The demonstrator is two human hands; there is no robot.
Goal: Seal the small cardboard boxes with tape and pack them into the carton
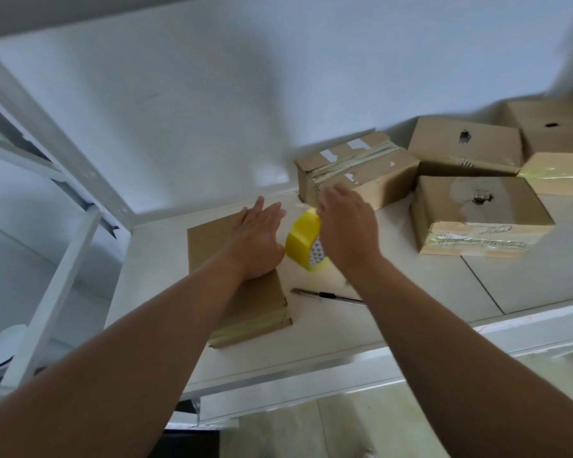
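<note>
tape [303, 238] half behind right hand [348, 233], far box [556, 133] cropped

On white tabletop [411, 292], at 9 o'clock: flat brown cardboard box [235, 292], left hand [258, 239] lying flat on top. Just at its 3 o'clock: yellow tape roll [303, 239], held in right hand [348, 229]. At roll's 5 o'clock, on tabletop: slim metal utility knife [328, 295]. Behind, 1 to 2 o'clock: cluster of four brown cardboard boxes [477, 213], against wall.

White table [411, 269] holds cardboard boxes [477, 213] and a knife [328, 295].
</note>
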